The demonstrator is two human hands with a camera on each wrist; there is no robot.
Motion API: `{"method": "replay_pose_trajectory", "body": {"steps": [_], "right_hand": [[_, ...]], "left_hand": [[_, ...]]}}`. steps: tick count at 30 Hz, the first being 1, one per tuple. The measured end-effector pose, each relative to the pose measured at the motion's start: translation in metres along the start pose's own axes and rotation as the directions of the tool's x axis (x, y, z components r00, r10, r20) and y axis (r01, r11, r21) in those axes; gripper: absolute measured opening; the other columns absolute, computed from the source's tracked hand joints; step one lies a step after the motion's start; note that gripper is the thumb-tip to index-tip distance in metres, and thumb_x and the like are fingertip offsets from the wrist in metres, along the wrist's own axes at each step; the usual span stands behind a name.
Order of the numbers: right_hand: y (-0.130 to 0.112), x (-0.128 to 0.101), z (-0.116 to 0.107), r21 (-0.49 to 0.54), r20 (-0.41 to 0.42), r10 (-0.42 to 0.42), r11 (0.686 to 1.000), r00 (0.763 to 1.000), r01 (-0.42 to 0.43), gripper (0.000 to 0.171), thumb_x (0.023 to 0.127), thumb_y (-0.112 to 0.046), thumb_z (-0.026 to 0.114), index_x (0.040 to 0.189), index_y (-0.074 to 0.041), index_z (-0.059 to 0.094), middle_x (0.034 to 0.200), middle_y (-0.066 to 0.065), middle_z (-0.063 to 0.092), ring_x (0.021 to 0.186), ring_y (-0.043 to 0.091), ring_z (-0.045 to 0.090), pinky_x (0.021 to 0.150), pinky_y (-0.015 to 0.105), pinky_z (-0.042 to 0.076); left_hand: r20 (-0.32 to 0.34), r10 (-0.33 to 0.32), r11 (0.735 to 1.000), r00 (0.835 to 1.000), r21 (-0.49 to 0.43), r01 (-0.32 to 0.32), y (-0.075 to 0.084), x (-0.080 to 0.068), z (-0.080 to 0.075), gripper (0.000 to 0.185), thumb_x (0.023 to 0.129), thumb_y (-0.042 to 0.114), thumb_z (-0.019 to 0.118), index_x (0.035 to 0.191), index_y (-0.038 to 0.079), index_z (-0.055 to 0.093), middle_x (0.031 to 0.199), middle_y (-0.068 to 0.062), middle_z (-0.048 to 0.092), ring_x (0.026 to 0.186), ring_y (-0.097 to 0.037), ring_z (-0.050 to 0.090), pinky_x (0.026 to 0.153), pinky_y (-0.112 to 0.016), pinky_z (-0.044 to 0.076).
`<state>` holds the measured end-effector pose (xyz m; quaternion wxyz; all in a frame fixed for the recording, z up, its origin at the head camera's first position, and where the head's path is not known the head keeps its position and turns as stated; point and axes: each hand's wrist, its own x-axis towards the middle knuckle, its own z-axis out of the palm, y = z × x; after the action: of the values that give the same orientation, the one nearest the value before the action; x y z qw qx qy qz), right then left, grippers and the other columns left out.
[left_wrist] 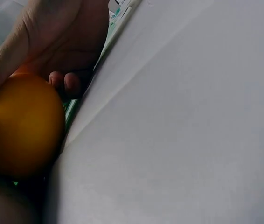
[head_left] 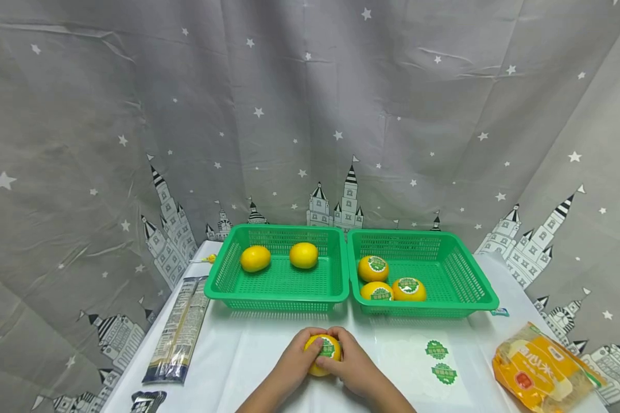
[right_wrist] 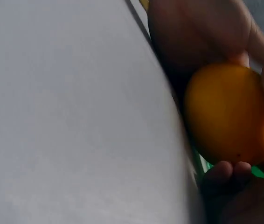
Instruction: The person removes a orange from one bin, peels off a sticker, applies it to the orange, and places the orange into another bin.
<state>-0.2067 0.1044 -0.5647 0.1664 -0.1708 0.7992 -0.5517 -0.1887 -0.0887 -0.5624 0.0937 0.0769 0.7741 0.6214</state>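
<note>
A yellow lemon [head_left: 322, 354] with a green round sticker on top sits between both hands on the white table, in front of the two baskets. My left hand [head_left: 295, 362] grips its left side and my right hand [head_left: 352, 362] grips its right side, thumbs on the sticker. The wrist views show the same lemon [left_wrist: 22, 123] [right_wrist: 227, 112] close up against the tablecloth. The left green basket [head_left: 279, 287] holds two plain lemons [head_left: 255, 258]. The right green basket [head_left: 434, 298] holds three stickered lemons [head_left: 373, 268].
A clear sheet with two green stickers [head_left: 441, 361] lies right of my hands. A yellow-orange food bag [head_left: 542, 370] is at the table's right edge. A long noodle packet [head_left: 178, 330] lies at the left edge. A starry grey curtain hangs behind.
</note>
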Motion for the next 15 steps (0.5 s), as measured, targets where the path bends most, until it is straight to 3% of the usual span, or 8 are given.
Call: {"method": "replay_pose_trajectory", "body": {"steps": [3,7,12,15], "right_hand": [[-0.0011,-0.0003,0.0036,-0.119,-0.019,-0.034,0.992,0.999,0.031,0.073,0.088,-0.042,0.083,0.142,-0.008,0.047,0.137,0.009,0.053,0.119,0.021,0.054,0.099,0.031,0.047],[-0.0009,-0.0014,0.0059,-0.149,-0.004,-0.045,0.988,0.999,0.044,0.087,0.081,-0.04,0.089,0.146,-0.007,0.041,0.14,0.01,0.05,0.122,0.022,0.053,0.105,0.037,0.044],[0.0005,0.0016,0.0057,-0.115,-0.006,-0.023,0.993,1.0,0.022,0.075,0.087,-0.044,0.083,0.142,-0.009,0.044,0.131,0.006,0.055,0.114,0.019,0.056,0.097,0.033,0.047],[0.0018,0.002,0.0033,-0.108,0.022,-0.035,0.993,0.999,0.037,0.075,0.085,-0.038,0.086,0.14,-0.01,0.044,0.127,0.005,0.057,0.109,0.017,0.057,0.094,0.028,0.047]], "left_hand": [[-0.043,0.006,0.999,0.999,0.047,-0.004,0.0002,0.0017,0.0013,0.035,0.111,0.039,0.047,0.128,0.015,0.065,0.128,-0.003,0.063,0.116,-0.019,0.058,0.097,-0.041,0.048],[-0.064,0.013,0.998,0.998,0.056,-0.01,0.001,0.0018,-0.0003,0.046,0.116,0.039,0.029,0.127,0.013,0.064,0.126,-0.002,0.065,0.119,-0.02,0.058,0.106,-0.052,0.046],[-0.002,0.05,0.998,0.999,0.038,-0.05,-0.0009,0.0023,-0.0037,0.052,0.116,0.043,0.025,0.131,0.01,0.062,0.129,-0.005,0.062,0.118,-0.019,0.056,0.103,-0.04,0.045],[0.036,0.066,0.998,0.997,0.02,-0.067,-0.0013,0.0023,-0.005,0.051,0.115,0.043,0.028,0.133,0.008,0.06,0.129,-0.007,0.061,0.116,-0.018,0.055,0.099,-0.033,0.044]]}}
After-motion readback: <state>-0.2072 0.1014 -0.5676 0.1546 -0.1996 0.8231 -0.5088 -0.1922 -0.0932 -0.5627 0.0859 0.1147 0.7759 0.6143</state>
